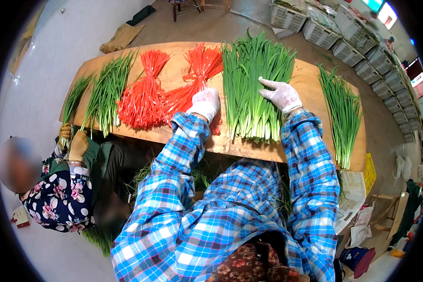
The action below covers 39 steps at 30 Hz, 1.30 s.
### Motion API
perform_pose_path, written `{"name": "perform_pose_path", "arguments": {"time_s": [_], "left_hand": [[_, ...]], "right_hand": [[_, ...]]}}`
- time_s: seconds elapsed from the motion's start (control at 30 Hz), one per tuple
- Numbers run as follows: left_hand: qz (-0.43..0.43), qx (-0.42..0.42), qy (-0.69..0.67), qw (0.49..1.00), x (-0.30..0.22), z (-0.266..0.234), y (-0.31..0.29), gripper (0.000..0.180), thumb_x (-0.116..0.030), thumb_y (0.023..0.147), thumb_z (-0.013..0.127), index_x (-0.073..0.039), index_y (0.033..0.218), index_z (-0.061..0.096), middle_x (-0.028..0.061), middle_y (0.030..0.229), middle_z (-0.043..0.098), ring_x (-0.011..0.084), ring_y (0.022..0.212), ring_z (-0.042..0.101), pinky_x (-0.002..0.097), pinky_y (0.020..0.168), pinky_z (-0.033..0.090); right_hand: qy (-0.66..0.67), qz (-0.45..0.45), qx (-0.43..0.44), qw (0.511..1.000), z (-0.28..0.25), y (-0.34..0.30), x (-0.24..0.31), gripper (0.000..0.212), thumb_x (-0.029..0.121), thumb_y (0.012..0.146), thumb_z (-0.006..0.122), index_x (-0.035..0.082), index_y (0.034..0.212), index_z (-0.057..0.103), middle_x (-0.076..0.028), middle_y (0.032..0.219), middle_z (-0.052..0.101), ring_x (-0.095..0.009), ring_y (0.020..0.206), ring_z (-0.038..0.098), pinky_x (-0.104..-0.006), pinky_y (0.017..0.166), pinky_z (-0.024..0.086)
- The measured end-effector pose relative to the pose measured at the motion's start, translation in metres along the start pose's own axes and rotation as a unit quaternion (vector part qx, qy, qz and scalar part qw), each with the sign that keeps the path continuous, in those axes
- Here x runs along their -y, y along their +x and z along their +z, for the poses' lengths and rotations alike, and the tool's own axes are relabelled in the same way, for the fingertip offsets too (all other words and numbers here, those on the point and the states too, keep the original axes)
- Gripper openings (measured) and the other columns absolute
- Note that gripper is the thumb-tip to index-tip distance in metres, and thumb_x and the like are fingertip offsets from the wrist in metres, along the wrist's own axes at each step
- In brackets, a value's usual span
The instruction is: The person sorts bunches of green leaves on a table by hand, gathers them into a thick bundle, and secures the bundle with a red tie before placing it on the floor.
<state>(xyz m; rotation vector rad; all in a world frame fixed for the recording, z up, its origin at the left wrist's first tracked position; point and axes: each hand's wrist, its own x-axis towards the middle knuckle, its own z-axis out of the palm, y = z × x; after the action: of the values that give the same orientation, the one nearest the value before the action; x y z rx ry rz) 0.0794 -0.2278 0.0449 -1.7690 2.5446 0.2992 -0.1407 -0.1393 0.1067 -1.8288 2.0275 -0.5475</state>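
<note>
My left hand (206, 102), in a white glove, is closed at the lower edge of the right-hand bundle of red plastic ties (204, 63). Its curled fingers grip the ties there, though the fingertips are partly hidden. A second bundle of red ties (143, 101), pinched at its middle, lies just left of it. My gloved right hand (282, 96) rests at the right side of a wide pile of green chives (251, 70), thumb and forefinger apart. The chives lie with pale stem ends toward me and green tips away.
The wooden table (305, 87) also bears smaller chive bunches on the left (109, 91) and right (340, 115). At the left end, a co-worker's gloved hands (77, 145) hold another bunch (75, 96). Stacked white crates (352, 49) line the far right; a yellow crate (370, 174) stands beside the table.
</note>
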Motion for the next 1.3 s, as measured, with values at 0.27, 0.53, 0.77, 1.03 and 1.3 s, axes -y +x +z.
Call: {"name": "perform_pose_path", "arguments": {"time_s": [0.27, 0.53, 0.77, 1.03, 1.3], "left_hand": [[0.014, 0.015, 0.05, 0.999, -0.018, -0.006, 0.007, 0.021, -0.016, 0.076, 0.051, -0.008, 0.09, 0.064, 0.0153, 0.09, 0.062, 0.0277, 0.087, 0.06, 0.0361, 0.071, 0.048], [0.074, -0.073, 0.049, 0.993, -0.027, -0.02, -0.012, 0.017, -0.009, 0.076, 0.049, -0.005, 0.084, 0.063, 0.0141, 0.088, 0.063, 0.0279, 0.081, 0.062, 0.0369, 0.063, 0.05], [0.065, -0.038, 0.1, 0.992, -0.018, 0.004, 0.008, 0.018, -0.01, 0.078, 0.05, -0.006, 0.088, 0.065, 0.0121, 0.089, 0.064, 0.0258, 0.083, 0.062, 0.0363, 0.064, 0.051], [0.079, -0.017, 0.091, 0.993, -0.023, -0.015, 0.001, 0.016, -0.014, 0.072, 0.054, -0.006, 0.08, 0.065, 0.015, 0.083, 0.063, 0.0292, 0.08, 0.062, 0.0375, 0.064, 0.05], [0.033, -0.009, -0.015, 0.999, -0.057, -0.051, -0.016, 0.024, -0.016, 0.079, 0.044, -0.007, 0.096, 0.059, 0.0174, 0.092, 0.061, 0.0307, 0.09, 0.058, 0.0378, 0.077, 0.046]], "right_hand": [[-0.02, 0.003, 0.003, 1.0, 0.0, 0.004, -0.012, 0.047, 0.048, 0.074, 0.055, 0.03, 0.117, 0.049, -0.012, 0.1, 0.059, -0.029, 0.094, 0.055, -0.0336, 0.079, 0.043], [-0.024, -0.003, 0.008, 1.0, -0.002, -0.001, -0.004, 0.048, 0.05, 0.075, 0.052, 0.028, 0.118, 0.049, -0.012, 0.102, 0.058, -0.029, 0.095, 0.054, -0.0342, 0.081, 0.042], [0.004, -0.025, 0.001, 1.0, 0.008, 0.007, -0.013, 0.05, 0.047, 0.073, 0.055, 0.028, 0.119, 0.047, -0.013, 0.104, 0.057, -0.029, 0.097, 0.053, -0.0337, 0.083, 0.041], [-0.017, -0.011, 0.01, 1.0, 0.002, 0.002, 0.0, 0.049, 0.052, 0.075, 0.05, 0.029, 0.119, 0.047, -0.01, 0.106, 0.057, -0.028, 0.097, 0.053, -0.0338, 0.083, 0.042], [0.009, -0.011, -0.014, 1.0, 0.003, 0.001, -0.01, 0.047, 0.05, 0.074, 0.052, 0.031, 0.117, 0.049, -0.011, 0.098, 0.06, -0.028, 0.091, 0.056, -0.0343, 0.079, 0.043]]}}
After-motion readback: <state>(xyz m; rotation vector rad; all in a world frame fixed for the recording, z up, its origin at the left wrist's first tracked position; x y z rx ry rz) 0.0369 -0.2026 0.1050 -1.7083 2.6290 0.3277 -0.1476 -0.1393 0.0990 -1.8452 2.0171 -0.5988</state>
